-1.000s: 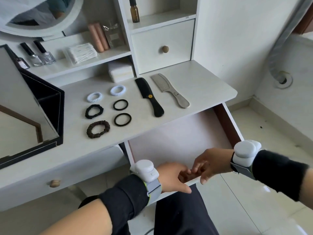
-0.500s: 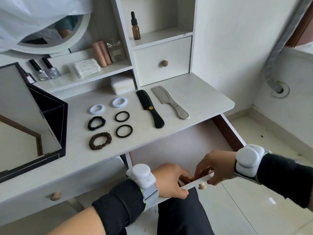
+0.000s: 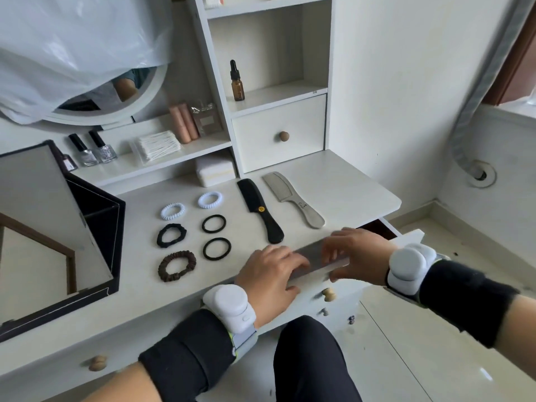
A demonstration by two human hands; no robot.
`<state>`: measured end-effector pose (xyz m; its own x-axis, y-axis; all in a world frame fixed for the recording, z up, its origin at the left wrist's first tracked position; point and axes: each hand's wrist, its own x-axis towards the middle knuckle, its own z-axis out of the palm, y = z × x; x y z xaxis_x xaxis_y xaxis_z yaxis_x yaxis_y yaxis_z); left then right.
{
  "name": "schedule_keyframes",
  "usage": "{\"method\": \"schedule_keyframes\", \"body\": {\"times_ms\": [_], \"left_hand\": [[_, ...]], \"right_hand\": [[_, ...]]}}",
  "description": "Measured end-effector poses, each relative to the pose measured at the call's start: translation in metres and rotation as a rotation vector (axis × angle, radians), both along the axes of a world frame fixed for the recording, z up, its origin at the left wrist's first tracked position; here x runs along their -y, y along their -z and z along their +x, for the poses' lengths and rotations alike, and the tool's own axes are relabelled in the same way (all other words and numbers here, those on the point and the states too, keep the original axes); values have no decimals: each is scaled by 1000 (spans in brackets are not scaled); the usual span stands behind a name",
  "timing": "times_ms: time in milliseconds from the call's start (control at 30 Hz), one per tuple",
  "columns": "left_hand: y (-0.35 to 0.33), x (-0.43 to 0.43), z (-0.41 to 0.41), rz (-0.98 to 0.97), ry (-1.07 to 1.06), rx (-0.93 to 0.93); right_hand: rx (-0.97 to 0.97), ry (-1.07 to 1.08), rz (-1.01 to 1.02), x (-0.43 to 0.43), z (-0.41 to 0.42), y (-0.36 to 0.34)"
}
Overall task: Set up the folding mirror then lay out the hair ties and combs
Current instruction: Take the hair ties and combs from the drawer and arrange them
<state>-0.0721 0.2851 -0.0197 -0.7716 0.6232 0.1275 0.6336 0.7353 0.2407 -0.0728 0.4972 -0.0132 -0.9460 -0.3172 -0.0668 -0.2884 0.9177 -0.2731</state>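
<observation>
The black-framed folding mirror [image 3: 95, 227] stands open at the left of the white vanity top [image 3: 342, 184]. Several hair ties lie in two columns beside it: white spiral ones [image 3: 172, 211], thin black rings [image 3: 214, 224], a black scrunchie [image 3: 171, 235] and a brown scrunchie [image 3: 177, 266]. To their right lie a black comb [image 3: 259, 210] and a grey comb [image 3: 293, 198], side by side. My left hand [image 3: 269, 274] and my right hand [image 3: 356, 256] both grip the top edge of the drawer front [image 3: 313, 294], fingers over it and thumbs on its face. Only a narrow gap of the drawer shows.
The back shelf holds nail polish bottles [image 3: 95, 150], a pack of cotton swabs [image 3: 156, 146] and pink tubes [image 3: 184, 123]; a white box [image 3: 214, 172] sits under it. A dropper bottle [image 3: 237, 82] stands above a small drawer [image 3: 278, 134]. A plastic-draped round mirror [image 3: 110, 94] hangs behind.
The wide-open drawer has slid almost fully in under the vanity top. Both hands moved forward with its front edge. The view has shifted closer to the vanity.
</observation>
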Motion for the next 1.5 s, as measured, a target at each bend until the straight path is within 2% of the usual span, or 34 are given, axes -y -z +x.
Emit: {"method": "schedule_keyframes", "body": {"times_ms": [67,133,233,400,633,867,1000,1100,1200,1233,1300,1400,1500], "left_hand": [[2,2,-5,-45,-74,-163],[2,5,-13,-46,-177,-207],[2,8,-24,-68,-272,-164],[2,3,-39,-104,-367,57],[12,-5,-47,-330,-372,-175],[15,-6,-51,-401,-354,-200],[7,-3,-49,-351,-351,-133],[-2,1,-50,-321,-318,17],[-16,15,-49,-125,-302,247],[-20,22,-48,-34,-300,267],[-26,35,-44,87,-285,224],[-33,61,-37,135,-308,171],[-42,90,-32,160,-365,157]], "right_hand": [[-184,51,26,1,-4,7],[-265,149,15,1,-10,12],[-262,248,-25,-1,-19,16],[-167,346,-13,-8,-36,26],[-286,369,21,-6,-47,30],[-286,379,37,-5,-50,28],[-241,374,74,-3,-48,23],[-156,357,111,-5,-47,18],[-45,334,83,-3,-47,1],[-15,334,41,1,-46,-6],[-22,325,-39,13,-44,-15],[-93,214,-126,50,-39,-24],[-82,110,-220,93,-36,-26]]}}
